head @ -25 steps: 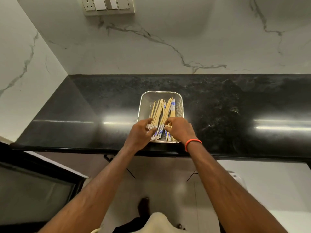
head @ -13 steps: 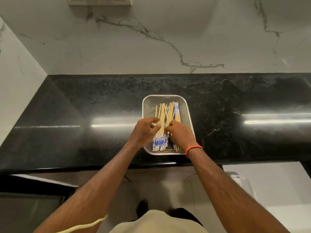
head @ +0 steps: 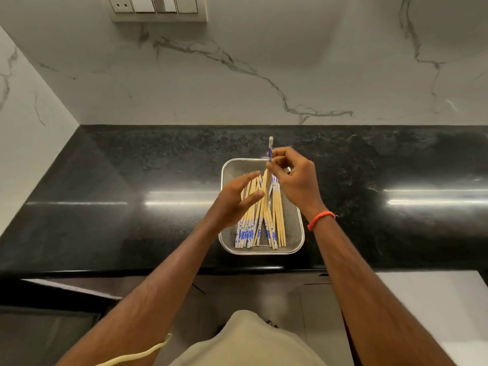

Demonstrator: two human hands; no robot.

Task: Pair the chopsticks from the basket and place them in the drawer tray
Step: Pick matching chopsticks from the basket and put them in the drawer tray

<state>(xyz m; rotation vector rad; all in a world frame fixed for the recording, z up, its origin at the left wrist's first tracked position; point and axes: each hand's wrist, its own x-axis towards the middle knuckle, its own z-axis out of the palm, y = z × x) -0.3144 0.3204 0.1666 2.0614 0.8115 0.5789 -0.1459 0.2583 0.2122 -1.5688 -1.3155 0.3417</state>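
Observation:
A metal mesh basket (head: 295,235) sits on the black counter near its front edge. Inside lie several bamboo chopsticks with blue-and-white patterned ends (head: 274,220). My right hand (head: 295,178) hovers over the basket's far half and pinches one chopstick (head: 270,151), held nearly upright with its patterned end up. My left hand (head: 235,202) is over the basket's left side, fingers spread, its thumb and fingertips near the lifted chopstick's lower end. No drawer tray is in view.
The black stone counter (head: 132,194) runs left to right, bounded by marble walls behind and at the left. A switch panel (head: 158,7) is on the back wall. Below the counter edge are dark cabinet fronts and a white surface (head: 422,313) at the right.
My right hand has lifted one chopstick out of the pile and raised it upright. My left hand has opened and moved slightly back over the basket.

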